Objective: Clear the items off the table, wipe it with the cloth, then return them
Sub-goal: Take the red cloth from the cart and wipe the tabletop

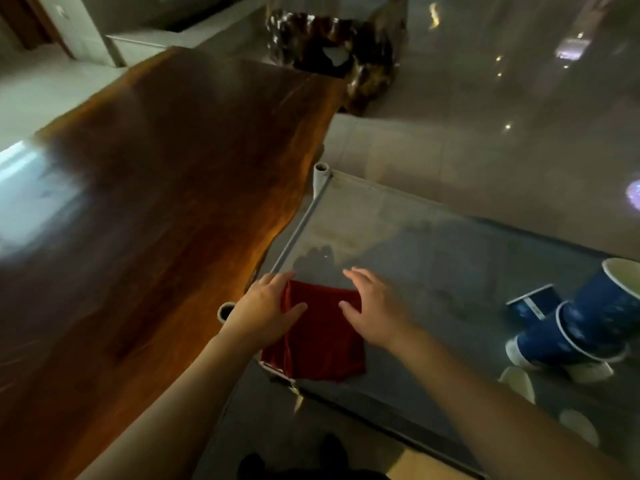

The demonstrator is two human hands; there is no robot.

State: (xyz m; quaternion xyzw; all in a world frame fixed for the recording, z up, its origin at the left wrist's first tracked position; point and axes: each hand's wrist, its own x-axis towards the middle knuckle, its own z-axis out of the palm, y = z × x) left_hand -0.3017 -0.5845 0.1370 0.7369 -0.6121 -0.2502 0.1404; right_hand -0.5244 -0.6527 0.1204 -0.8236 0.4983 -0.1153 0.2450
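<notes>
A red cloth (317,341) lies flat at the near left corner of a grey shelf surface (433,258). My left hand (266,306) rests on the cloth's left edge, fingers curled over its upper left corner. My right hand (374,306) hovers over the cloth's right side with fingers spread, touching or just above it. A long dark wooden table (156,202) stretches away on the left, its top bare. Blue paper cups (588,320) lie tipped over at the right of the grey surface, next to a small blue box (531,304).
The grey surface has metal corner posts (320,174) and a rail along its left edge. A dark glossy carved base (332,46) stands beyond the wooden table's far end. Shiny tiled floor (502,98) lies behind. White cup rims show at the lower right.
</notes>
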